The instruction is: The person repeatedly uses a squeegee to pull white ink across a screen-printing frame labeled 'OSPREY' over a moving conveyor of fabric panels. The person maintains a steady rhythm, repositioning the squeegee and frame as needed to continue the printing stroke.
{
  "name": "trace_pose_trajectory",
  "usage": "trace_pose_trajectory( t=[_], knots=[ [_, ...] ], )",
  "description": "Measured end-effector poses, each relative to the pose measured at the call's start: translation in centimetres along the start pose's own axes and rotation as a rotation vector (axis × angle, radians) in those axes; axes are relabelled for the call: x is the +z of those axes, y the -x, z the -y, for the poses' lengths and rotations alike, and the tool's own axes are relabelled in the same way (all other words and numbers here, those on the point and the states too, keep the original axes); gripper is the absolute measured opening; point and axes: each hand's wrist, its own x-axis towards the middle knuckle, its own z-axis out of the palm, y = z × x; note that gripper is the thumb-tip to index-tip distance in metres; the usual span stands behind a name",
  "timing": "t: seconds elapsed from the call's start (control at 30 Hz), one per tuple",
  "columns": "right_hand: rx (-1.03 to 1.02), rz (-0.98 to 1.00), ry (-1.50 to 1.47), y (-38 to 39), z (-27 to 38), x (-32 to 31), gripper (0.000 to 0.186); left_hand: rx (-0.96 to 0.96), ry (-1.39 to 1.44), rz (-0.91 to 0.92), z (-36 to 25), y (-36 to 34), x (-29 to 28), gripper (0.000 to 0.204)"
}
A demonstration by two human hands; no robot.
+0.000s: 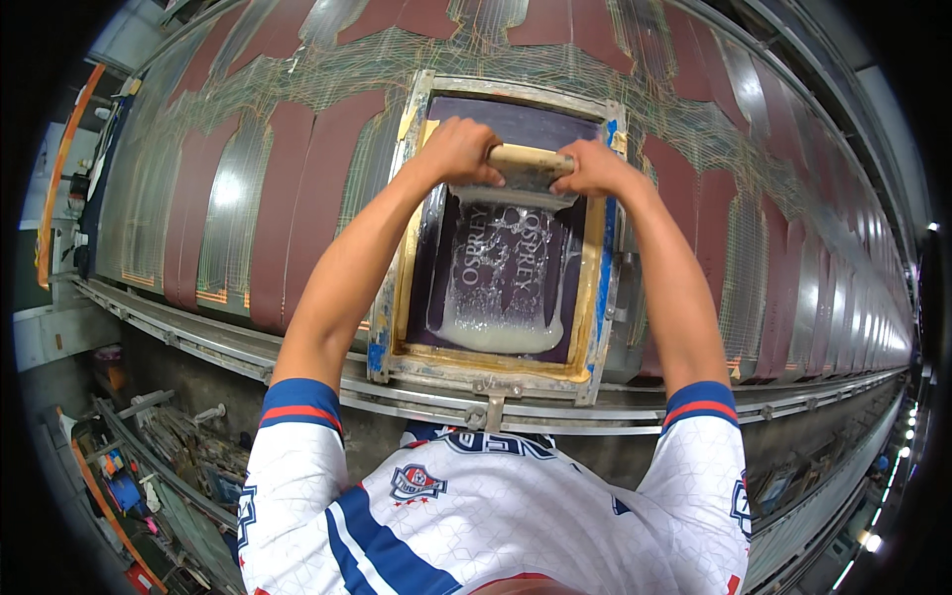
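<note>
A screen-printing frame point(608, 297) with taped edges lies on the long table before me. Across its far part, both of my hands grip a squeegee point(534, 164) with a pale handle. My left hand point(462, 152) is closed round its left end, and my right hand point(595, 169) round its right end. The squeegee's blade meets the dark mesh point(563, 297), which bears a lettered stencil. Whitish, glossy ink point(501, 335) is smeared over the stencil and pools along the near side of the mesh.
Dark red cut fabric pieces point(288, 198) lie in rows along the table, with coloured lines point(387, 74) running between them. A metal rail point(327, 372) follows the table's near edge, and a bracket point(493, 402) joins the frame there. Clutter point(188, 446) sits below at the left.
</note>
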Motion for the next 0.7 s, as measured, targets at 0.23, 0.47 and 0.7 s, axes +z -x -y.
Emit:
trace_pose_trajectory(
  t=[0.23, 0.47, 0.7],
  knots=[
    [0.009, -0.060, -0.049, -4.6, -2.1, -2.0, 0.041, -0.023, -0.002, -0.070, 3.1, -5.1, 0.5, 0.048],
    [-0.080, -0.173, -0.050, 1.4, -0.6, 4.0, 0.034, 0.053, 0.005, -0.106, -0.1, 1.6, 2.8, 0.044],
    [-0.129, -0.230, 0.126, 19.6, 9.4, 17.0, 0.029, 0.100, 0.008, -0.193, -10.9, 22.6, 8.0, 0.029]
  ],
)
